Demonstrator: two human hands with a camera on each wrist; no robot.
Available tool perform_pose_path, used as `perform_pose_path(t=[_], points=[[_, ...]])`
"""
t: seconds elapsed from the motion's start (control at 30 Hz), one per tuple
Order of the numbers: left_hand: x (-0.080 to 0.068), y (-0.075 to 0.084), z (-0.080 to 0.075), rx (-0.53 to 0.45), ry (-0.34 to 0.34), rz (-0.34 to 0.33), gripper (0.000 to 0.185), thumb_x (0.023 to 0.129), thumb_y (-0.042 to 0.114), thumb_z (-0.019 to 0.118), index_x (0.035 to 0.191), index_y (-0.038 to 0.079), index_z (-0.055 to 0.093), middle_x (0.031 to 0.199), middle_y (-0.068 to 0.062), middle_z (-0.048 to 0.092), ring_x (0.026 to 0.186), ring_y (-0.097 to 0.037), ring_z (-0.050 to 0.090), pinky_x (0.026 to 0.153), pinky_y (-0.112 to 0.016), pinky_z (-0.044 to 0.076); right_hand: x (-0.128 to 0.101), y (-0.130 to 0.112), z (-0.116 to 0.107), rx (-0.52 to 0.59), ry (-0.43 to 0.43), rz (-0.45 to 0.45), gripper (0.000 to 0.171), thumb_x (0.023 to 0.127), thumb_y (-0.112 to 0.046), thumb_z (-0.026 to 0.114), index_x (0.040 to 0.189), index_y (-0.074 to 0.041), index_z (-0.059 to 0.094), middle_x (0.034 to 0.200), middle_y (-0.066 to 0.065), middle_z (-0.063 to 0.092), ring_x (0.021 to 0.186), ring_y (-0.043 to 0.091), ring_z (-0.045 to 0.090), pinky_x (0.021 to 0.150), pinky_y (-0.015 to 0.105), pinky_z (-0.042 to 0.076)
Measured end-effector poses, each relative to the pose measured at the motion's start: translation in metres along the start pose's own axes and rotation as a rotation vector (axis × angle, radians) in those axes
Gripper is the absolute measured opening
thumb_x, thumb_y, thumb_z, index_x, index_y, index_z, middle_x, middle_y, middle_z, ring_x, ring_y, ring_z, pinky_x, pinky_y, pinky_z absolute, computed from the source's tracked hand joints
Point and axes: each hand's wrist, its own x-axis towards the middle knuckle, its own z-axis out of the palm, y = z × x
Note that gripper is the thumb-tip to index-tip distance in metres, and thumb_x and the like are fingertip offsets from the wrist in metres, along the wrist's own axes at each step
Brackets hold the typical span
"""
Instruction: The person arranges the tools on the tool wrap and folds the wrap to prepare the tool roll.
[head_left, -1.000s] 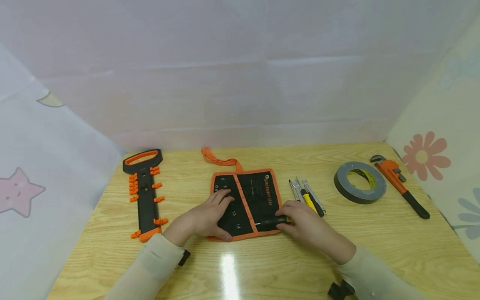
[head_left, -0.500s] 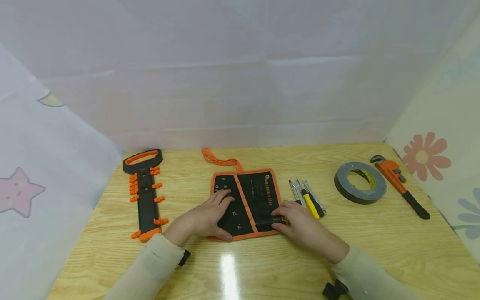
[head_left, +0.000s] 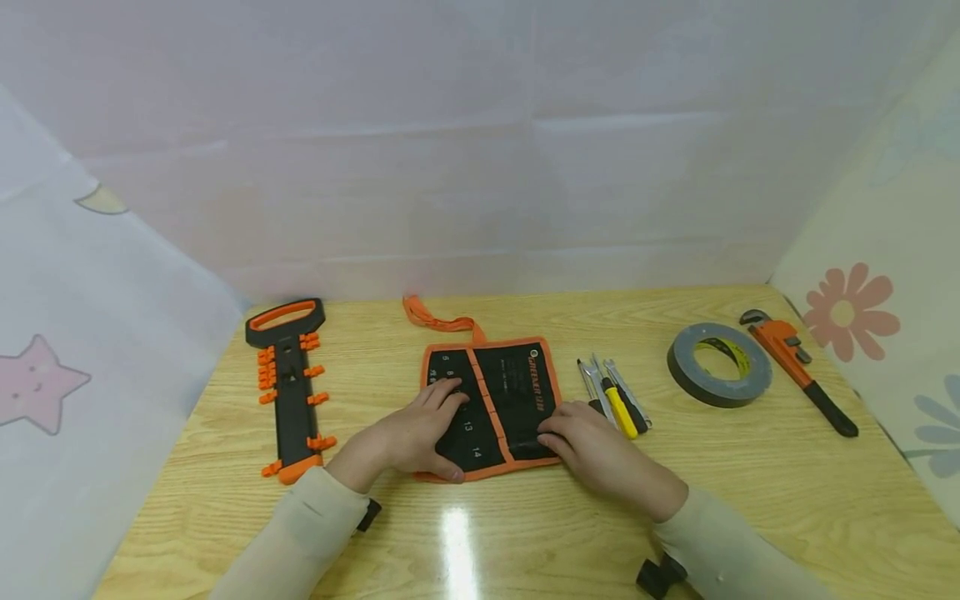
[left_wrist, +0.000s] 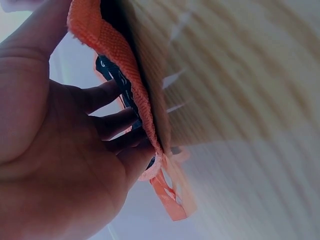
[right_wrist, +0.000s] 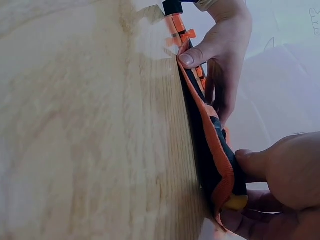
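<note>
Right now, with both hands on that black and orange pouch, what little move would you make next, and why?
Probably push the black-handled tool a bit deeper into the tool pouch. The right hand grips its handle at the pouch's lower right pocket, and the handle end shows at the edge in the right wrist view. The left hand presses the pouch flat on the table, steadying it.

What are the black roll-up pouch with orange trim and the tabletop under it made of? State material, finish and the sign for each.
Black roll-up pouch with orange trim: apparently woven fabric, matte; the right wrist view shows coarse weave in its orange edging and a limp fold.
Tabletop: looks like light wood or wood-look laminate, glossy; grain lines and a bright light reflection show.
</note>
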Motion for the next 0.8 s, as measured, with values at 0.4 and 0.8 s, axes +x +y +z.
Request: perform_pose_path(t=[0.4,0.8], points=[[-0.0001,-0.0003,0.0004,0.002,-0.001,-0.004,0.111,0.085,0.051,0.092,0.166,0.004,0.033,0.180,-0.020,0.010,0.168,-0.043,0.011,0.128,-0.057,0.035,0.0012,-0.0040,-0.0035,0.116,-0.102,0.106,0.025,0.102,-0.023,0.078,0.124,-0.011,0.076,0.125,0.000,0.068,0.118,0.019,0.065,0.103,0.047,0.057],[-0.0001,-0.0013,0.0004,-0.008,-0.012,-0.003,0.111,0.086,0.050,0.091,0.167,0.004,0.032,0.181,-0.020,0.009,0.168,-0.044,0.010,0.129,-0.057,0.034,0.0040,-0.0048,0.0037,0.049,-0.042,-0.067,0.017,0.103,-0.021,0.075,0.115,-0.010,0.080,0.112,-0.002,0.070,0.105,0.018,0.068,0.096,0.046,0.057]])
